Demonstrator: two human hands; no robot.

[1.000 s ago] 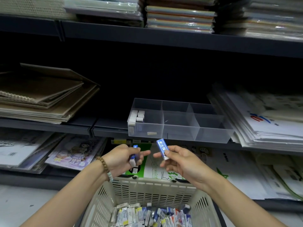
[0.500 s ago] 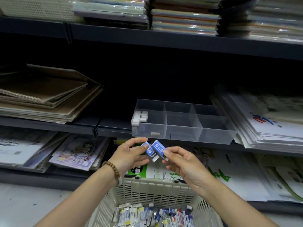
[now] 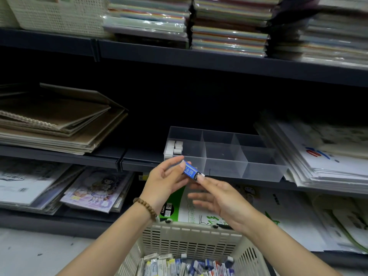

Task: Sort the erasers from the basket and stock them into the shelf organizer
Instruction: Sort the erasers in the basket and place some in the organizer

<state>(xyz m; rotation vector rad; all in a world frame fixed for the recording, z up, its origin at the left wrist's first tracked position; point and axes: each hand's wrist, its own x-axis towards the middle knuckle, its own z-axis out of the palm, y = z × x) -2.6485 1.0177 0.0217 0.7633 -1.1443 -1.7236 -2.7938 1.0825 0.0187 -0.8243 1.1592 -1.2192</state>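
A left hand (image 3: 166, 183) pinches the upper end of a small blue-sleeved rectangular eraser (image 3: 189, 171) between thumb and fingers. The right hand (image 3: 220, 198) touches the eraser's white lower end with one fingertip, its other fingers loosely spread. The eraser tilts between both hands, just in front of a clear plastic compartment organizer (image 3: 258, 173) on a dark metal shelf (image 3: 139, 161). Plain white erasers (image 3: 175, 147) fill the organizer's left side. Below the hands, a cream slotted plastic basket (image 3: 189, 239) holds many mixed sleeved erasers (image 3: 185, 265).
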